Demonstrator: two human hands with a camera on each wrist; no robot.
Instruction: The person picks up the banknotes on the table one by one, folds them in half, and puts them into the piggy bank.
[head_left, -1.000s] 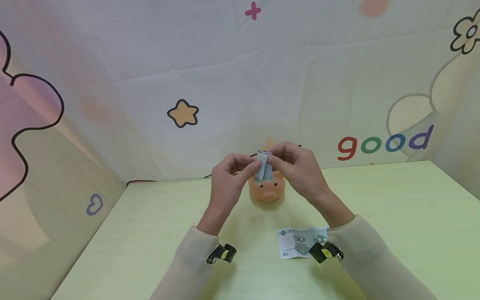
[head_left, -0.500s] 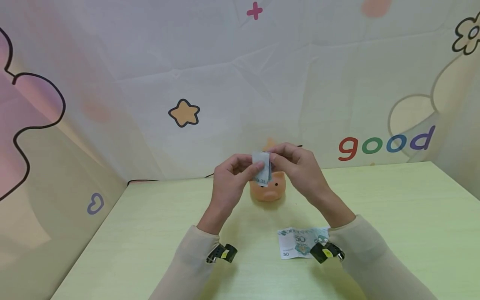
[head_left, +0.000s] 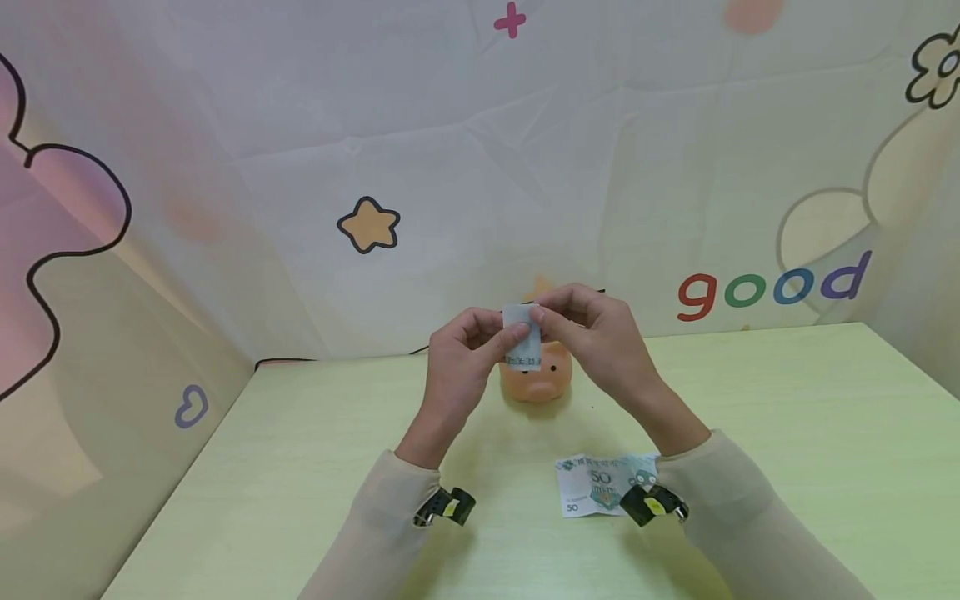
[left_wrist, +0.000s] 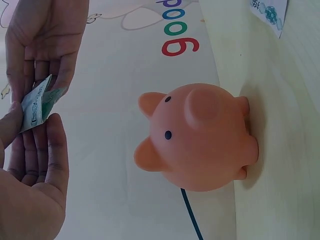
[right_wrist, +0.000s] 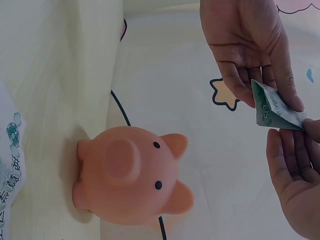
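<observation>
In the head view my left hand point(head_left: 461, 358) pinches a folded green banknote point(head_left: 527, 358) between thumb and fingers. My right hand point(head_left: 596, 337) pinches the same note near its upper right. In the right wrist view the folded note point(right_wrist: 270, 107) shows a printed 50, and its layers gape apart at one end. An orange piggy bank point(head_left: 536, 387) stands on the table just behind and below the note, which covers part of its face. Both wrist views show the piggy bank point(left_wrist: 200, 135) apart from the hands.
A second 50 banknote point(head_left: 596, 487) lies flat and creased on the pale table point(head_left: 300, 467), partly hidden by the right wrist's camera point(head_left: 652, 504). Behind the table hangs a printed cloth point(head_left: 450, 175) with a star and the word good.
The note's folded layers have come together, so it looks like one narrow strip now. My right thumb has shifted slightly left onto its face. The piggy bank and flat note have stayed put.
</observation>
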